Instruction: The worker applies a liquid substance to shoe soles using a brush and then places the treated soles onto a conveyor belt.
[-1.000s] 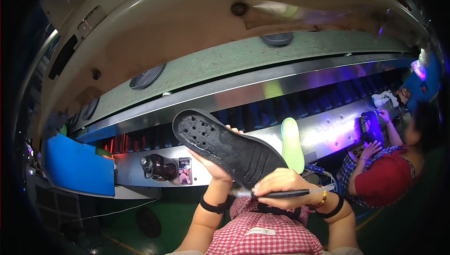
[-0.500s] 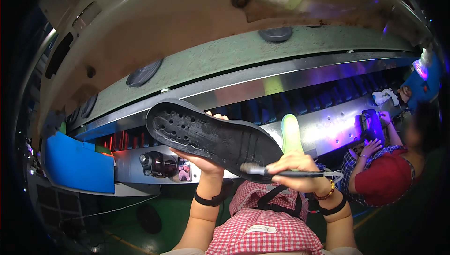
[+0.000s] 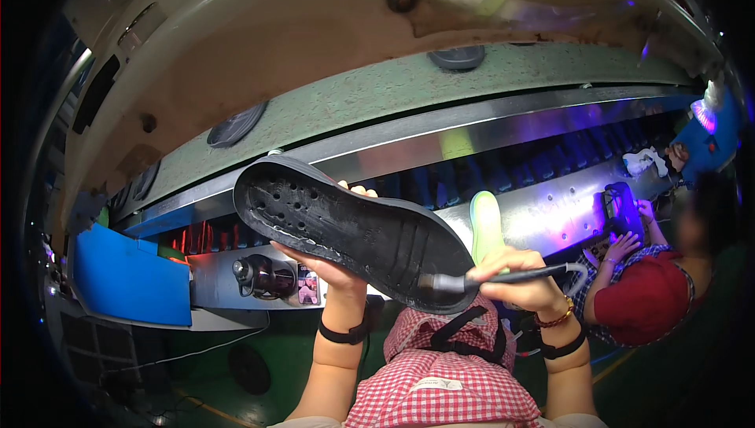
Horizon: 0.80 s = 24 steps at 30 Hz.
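Two hands are loaded: L hand (image 3: 334, 273) is wrapped under black shoe sole (image 3: 346, 231) above metal bench (image 3: 531, 227), R hand (image 3: 525, 285) pinches brush (image 3: 519, 276) w/ bristles at sole's near end; if L grip slips, sole may twist & brush may stray off

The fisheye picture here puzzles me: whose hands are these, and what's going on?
No robot here, just a person working barehanded. The camera, worn on that person's head, looks down through a wide lens, which bends straight edges. The left hand holds a black shoe-shaped sole; the right hand holds a dark-handled brush, its pale bristles apparently touching the sole. On the shiny silver metal bench are a dark rounded bottle, a phone with a lit screen and a yellow-green sole-shaped piece. At the right is another person in a red top.
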{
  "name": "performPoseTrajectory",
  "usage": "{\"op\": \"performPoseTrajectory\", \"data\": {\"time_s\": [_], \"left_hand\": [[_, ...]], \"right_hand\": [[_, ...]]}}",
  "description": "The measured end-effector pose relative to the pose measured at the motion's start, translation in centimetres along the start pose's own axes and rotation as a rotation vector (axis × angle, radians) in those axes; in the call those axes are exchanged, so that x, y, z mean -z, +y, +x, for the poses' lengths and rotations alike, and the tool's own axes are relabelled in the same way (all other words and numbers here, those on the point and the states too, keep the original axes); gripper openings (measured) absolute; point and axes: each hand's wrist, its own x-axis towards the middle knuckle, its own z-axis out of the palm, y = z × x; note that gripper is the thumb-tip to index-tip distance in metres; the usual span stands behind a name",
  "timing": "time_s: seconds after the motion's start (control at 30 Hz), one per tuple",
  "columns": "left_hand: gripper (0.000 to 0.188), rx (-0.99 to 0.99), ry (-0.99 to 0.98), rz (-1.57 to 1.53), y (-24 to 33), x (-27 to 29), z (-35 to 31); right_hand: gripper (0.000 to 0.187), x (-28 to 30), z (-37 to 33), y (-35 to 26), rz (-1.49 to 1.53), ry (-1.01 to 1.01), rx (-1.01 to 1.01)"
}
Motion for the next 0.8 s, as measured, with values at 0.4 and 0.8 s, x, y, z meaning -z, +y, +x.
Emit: {"op": "performPoseTrajectory", "data": {"time_s": [0.4, 0.8], "left_hand": [[0.087, 0.060, 0.434, 0.104, 0.4, -0.1, 1.5], [0.091, 0.568, 0.267, -0.096, -4.9, 3.7, -6.3]], "right_hand": [[0.020, 0.6, -0.2, 2.7, 0.328, 0.045, -0.030], [0.018, -4.2, -0.8, 2.0, 0.250, 0.131, -0.130]]}}
